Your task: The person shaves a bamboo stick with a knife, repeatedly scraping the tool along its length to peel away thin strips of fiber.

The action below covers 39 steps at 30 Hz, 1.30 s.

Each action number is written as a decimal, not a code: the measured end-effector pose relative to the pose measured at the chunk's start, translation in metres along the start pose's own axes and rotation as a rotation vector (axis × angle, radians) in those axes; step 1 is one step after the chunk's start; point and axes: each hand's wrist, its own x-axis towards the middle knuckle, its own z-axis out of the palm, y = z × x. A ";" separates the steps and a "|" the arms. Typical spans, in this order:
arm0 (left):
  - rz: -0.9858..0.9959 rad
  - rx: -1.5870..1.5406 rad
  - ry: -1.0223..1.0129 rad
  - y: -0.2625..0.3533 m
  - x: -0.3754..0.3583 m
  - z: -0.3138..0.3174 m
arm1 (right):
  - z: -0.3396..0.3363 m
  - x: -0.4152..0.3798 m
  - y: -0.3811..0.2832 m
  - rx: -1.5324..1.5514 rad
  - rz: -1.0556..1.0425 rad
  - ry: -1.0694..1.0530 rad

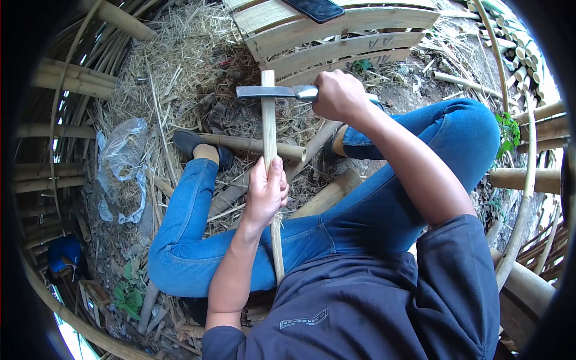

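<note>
My left hand (266, 191) is wrapped round the middle of a bamboo strip (269, 129), thumb lying along it. The strip runs from my lap, over my thigh, up to a blunt far end. My right hand (341, 96) grips the handle end of a knife (264, 92), most of the handle hidden in the fist. The blade lies crosswise over the strip a little below its far end and overlaps it in this view. Below my left hand the strip's edge looks frayed.
A slatted wooden crate (336, 45) stands ahead with a phone (316, 8) on top. Bamboo poles (258, 146) lie between my feet amid shavings. To the left is a crumpled plastic bag (123, 159); cut bamboo pieces (523, 57) are piled at the far right.
</note>
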 end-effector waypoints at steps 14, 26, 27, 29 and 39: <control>0.023 0.016 0.045 0.008 -0.002 -0.001 | -0.003 0.009 0.016 0.175 0.004 0.184; 0.045 0.189 0.081 -0.004 0.000 -0.006 | 0.016 -0.007 -0.008 -0.028 -0.151 -0.034; 0.046 0.219 0.079 -0.006 0.000 -0.008 | 0.016 -0.007 -0.007 -0.028 -0.158 -0.024; 0.026 0.228 0.057 -0.006 -0.001 -0.010 | 0.014 -0.007 -0.003 -0.025 -0.142 0.006; 0.045 0.287 0.042 0.003 -0.012 0.010 | -0.009 0.007 0.018 -0.005 0.061 0.107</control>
